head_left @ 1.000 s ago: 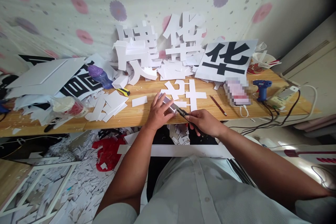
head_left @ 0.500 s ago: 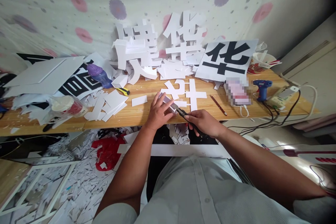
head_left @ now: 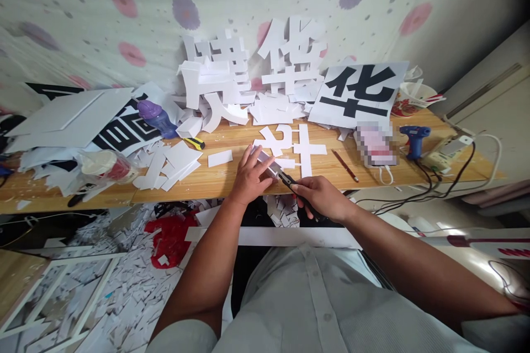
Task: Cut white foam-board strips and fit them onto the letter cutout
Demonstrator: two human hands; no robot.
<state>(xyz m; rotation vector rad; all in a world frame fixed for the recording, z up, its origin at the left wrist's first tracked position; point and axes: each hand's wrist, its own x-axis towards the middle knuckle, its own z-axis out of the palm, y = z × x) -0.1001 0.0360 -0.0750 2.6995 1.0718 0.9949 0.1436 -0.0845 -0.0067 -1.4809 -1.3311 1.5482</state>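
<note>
My left hand (head_left: 250, 176) lies at the table's front edge with its fingers spread, pressing on a narrow strip (head_left: 265, 159) that slants under the fingertips. In my right hand (head_left: 321, 196) is a black utility knife (head_left: 289, 179), its front end touching the strip's near end beside my left thumb. Just behind the strip are white cut pieces: a curved one (head_left: 278, 139) and a cross-shaped one (head_left: 308, 149). A small white rectangle (head_left: 220, 158) lies left of my left hand.
White character shapes (head_left: 290, 55) stand at the back. A pencil (head_left: 345, 165), a blurred phone (head_left: 376, 144) and a blue glue gun (head_left: 414, 139) lie right. Left are a yellow cutter (head_left: 194, 143), a purple bottle (head_left: 157, 119) and a plastic cup (head_left: 105, 166).
My right hand and the knife have shifted very slightly. My left hand stays in place on the strip.
</note>
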